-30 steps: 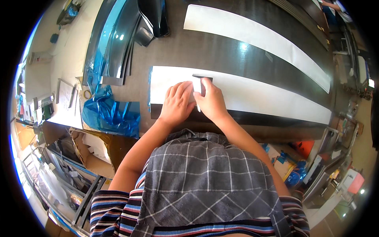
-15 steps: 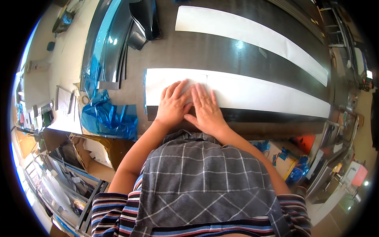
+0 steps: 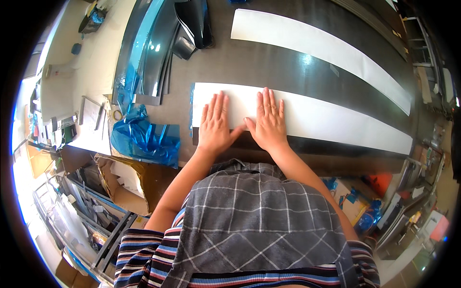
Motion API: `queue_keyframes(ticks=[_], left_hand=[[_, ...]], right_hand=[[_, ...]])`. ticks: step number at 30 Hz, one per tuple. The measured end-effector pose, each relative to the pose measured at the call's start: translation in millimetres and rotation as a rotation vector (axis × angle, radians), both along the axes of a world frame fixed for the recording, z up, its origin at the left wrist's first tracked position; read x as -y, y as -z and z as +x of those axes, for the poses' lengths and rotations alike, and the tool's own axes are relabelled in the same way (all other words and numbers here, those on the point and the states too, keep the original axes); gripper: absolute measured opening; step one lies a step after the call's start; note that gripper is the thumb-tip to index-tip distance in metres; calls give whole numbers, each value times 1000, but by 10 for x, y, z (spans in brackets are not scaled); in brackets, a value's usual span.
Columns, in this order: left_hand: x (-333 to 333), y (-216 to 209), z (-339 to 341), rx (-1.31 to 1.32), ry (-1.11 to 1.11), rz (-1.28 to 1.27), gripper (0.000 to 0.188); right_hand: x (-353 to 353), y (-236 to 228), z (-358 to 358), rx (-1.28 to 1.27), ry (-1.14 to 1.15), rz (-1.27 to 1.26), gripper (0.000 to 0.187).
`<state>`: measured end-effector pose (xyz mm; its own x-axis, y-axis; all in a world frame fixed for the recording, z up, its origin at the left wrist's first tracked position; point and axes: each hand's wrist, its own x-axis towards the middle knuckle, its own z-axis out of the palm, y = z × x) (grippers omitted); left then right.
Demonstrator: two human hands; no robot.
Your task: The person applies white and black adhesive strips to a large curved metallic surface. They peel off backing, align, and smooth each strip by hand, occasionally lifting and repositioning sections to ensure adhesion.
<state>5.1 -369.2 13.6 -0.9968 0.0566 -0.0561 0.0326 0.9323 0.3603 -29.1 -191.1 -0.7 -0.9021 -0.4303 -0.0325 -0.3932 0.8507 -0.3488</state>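
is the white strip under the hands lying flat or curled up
Flat: the white strip lies spread along the dark table, both hands pressed palm-down on its near end.

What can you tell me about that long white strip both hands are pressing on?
The near white strip is a long, thin, flat sheet that looks like paper or film, plain white and smooth. It lies flat on the dark table, running from near the blue film rightward toward the table's far end. A thin blue edge shows at its left end. The left hand and right hand lie flat on its left part, fingers spread. A second white strip lies farther back, apart from it.
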Motion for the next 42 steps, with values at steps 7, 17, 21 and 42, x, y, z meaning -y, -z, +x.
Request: queue_keyframes(ticks=[7, 17, 21, 42], left_hand=[[191, 52, -36, -12, -162, -129, 84], [474, 400, -45, -30, -138, -314, 82], [526, 573, -71, -73, -102, -387, 81], [-2381, -22, -442, 2, 410, -55, 82]], right_hand=[[9, -59, 12, -18, 7, 17, 79], [-39, -52, -11, -15, 115, -115, 82], [-467, 60, 57, -49, 264, -41, 84], [-4733, -149, 24, -217, 729, 70, 77]])
